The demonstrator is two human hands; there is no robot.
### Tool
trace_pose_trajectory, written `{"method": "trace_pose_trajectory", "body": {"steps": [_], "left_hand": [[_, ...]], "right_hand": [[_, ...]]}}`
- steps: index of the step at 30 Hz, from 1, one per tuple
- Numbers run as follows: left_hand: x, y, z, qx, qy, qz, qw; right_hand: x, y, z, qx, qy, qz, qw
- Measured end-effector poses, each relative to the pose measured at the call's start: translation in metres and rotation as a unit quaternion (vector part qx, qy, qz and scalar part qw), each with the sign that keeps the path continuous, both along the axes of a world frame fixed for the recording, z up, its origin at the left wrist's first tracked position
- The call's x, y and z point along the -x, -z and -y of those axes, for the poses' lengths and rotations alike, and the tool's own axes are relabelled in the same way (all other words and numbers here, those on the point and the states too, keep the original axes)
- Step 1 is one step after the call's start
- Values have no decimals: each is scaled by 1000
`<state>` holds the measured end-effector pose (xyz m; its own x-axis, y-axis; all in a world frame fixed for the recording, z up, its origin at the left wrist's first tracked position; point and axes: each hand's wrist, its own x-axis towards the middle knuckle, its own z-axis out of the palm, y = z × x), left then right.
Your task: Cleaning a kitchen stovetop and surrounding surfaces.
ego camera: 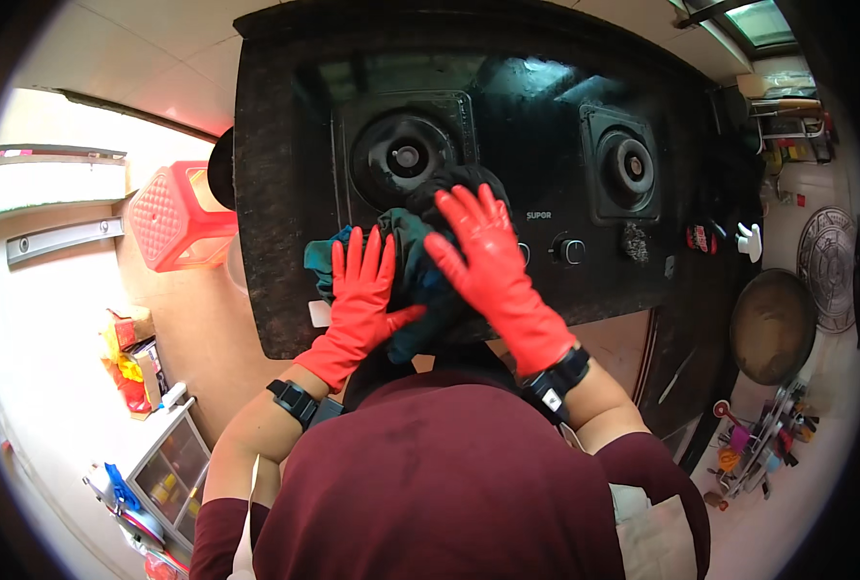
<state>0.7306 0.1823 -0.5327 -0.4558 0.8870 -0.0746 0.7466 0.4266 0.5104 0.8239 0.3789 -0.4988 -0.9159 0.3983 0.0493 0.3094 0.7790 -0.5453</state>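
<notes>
Both my hands wear red rubber gloves over a black SUPOR gas cooktop (517,159). My left hand (365,290) lies with its fingers extended on a crumpled dark green cloth (404,232) at the cooktop's front left edge. A teal part of the cloth (319,257) sticks out left of the fingers. My right hand (481,250) is spread, palm down, with its fingertips over a bunched black cloth (466,181). That bundle touches the front of the left burner (406,156). Whether the two cloths are joined is hidden under my hands.
The right burner (634,167), a control knob (571,250) and a steel wool scrubber (634,243) lie to the right. Farther right are a white spray nozzle (749,241) and a large round pan (773,326). A red plastic stool (173,216) stands at left, above a glass-doored cabinet (173,482).
</notes>
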Motion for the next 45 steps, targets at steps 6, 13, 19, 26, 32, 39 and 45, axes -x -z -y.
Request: {"method": "trace_pose_trajectory", "body": {"steps": [6, 13, 19, 26, 32, 39, 45], "left_hand": [[-28, 5, -44, -11, -44, 3, 999], [-7, 21, -52, -191, -40, -60, 979], [31, 1, 15, -189, 9, -42, 981], [38, 6, 83, -142, -186, -58, 971], [51, 24, 84, -130, -164, -117, 971], [54, 25, 74, -127, -144, -128, 973], [47, 24, 91, -92, -173, -119, 973]], "right_hand": [[2, 37, -30, -53, -11, 7, 999], [14, 40, -60, -38, -42, -21, 998], [-12, 20, -64, -69, -68, 17, 995], [-9, 23, -53, -143, -33, 131, 980], [41, 46, -96, -161, -51, 112, 979], [125, 53, -150, -182, 78, 61, 978], [45, 48, -132, -141, -45, 79, 986]]}}
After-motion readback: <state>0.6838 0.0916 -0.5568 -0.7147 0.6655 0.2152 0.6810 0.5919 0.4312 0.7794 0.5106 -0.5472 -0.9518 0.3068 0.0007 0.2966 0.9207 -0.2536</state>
